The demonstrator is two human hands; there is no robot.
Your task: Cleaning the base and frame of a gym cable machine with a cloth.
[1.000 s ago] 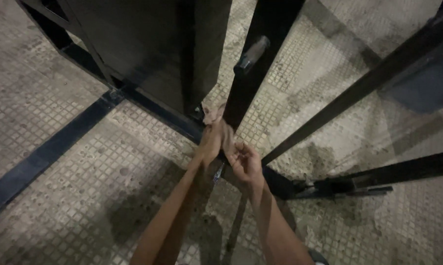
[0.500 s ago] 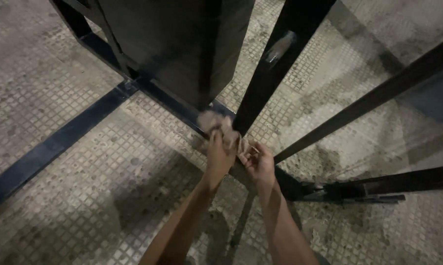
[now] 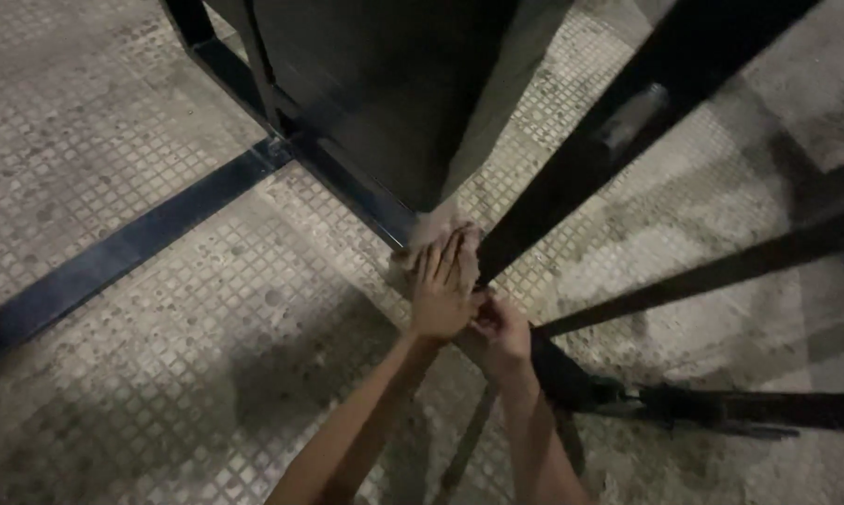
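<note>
Pale rag (image 3: pixel 438 227) sits just past the left hand (image 3: pixel 441 295) fingers, pressed flat at the foot of the black metal post (image 3: pixel 572 173); a second ago it was bunched between both hands, so wiping has moved onto the frame base. Right hand (image 3: pixel 501 329) curled shut beside it, whether it grips anything is unclear. Rag mostly hidden; tiled floor (image 3: pixel 160 355) dim.

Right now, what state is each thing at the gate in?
Pale crumpled cloth: pressed against the foot of the black metal gate, under the left hand.
Left hand: flat on the cloth, fingers straight.
Right hand: curled beside the left; what it holds is unclear.
Black metal gate panel: upright.
Tiled floor: stained, patchy.
</note>
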